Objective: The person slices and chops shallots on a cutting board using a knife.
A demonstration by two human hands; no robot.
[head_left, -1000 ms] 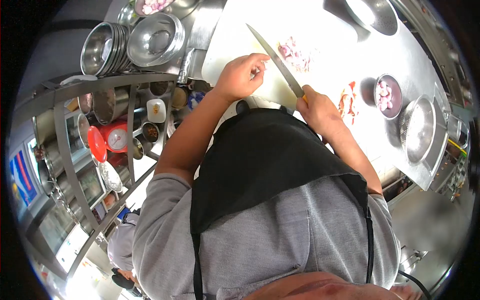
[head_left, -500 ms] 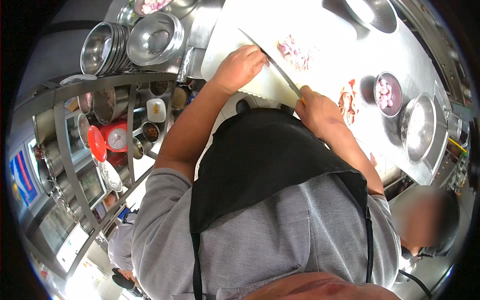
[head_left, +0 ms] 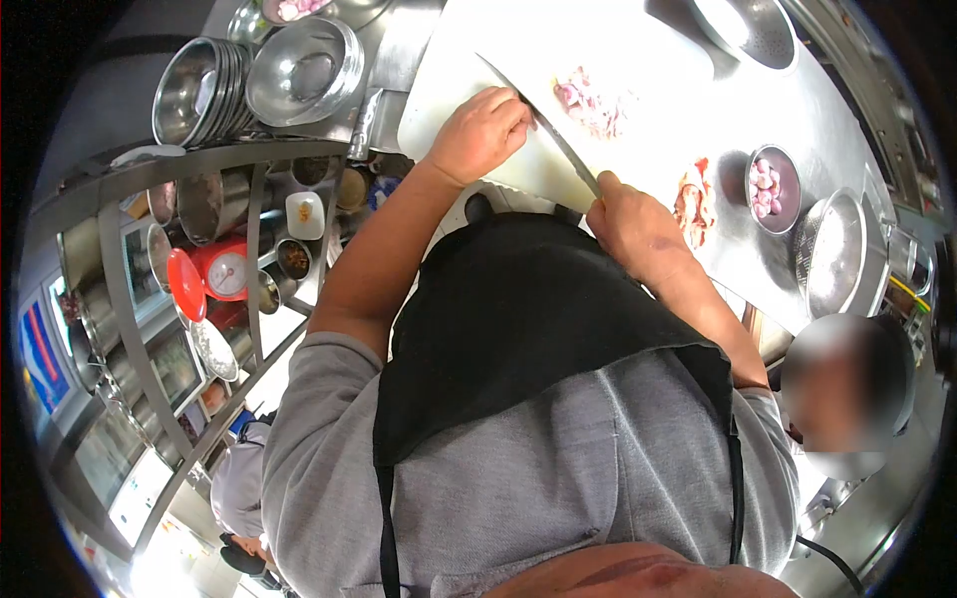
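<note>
My right hand (head_left: pixel 638 224) is wrapped round the handle of a long kitchen knife (head_left: pixel 563 145). Its blade slants up and left over a white cutting board (head_left: pixel 429 105). Against the blade's far part, my left hand (head_left: pixel 481 135) has its fingers curled together. Whatever those fingertips hold is hidden or too small to make out. Beyond the blade lies a loose pile of cut purple-white pieces, which look like shallot (head_left: pixel 590 105). Right of my right hand is a heap of reddish-brown peelings (head_left: pixel 695 204).
A metal bowl (head_left: pixel 789 189) of peeled shallots stands at right, beside a perforated colander (head_left: pixel 827 264). Another colander (head_left: pixel 768 40) is at top right. Stacked steel bowls (head_left: pixel 189 95) are upper left. Below them, a rack (head_left: pixel 120 269) holds a red scale (head_left: pixel 221 271). A person (head_left: pixel 847 389) is close at right.
Both hands and the knife keep nearly the same place on the board. The person at right has moved up nearer the table. The view has shifted slightly.
</note>
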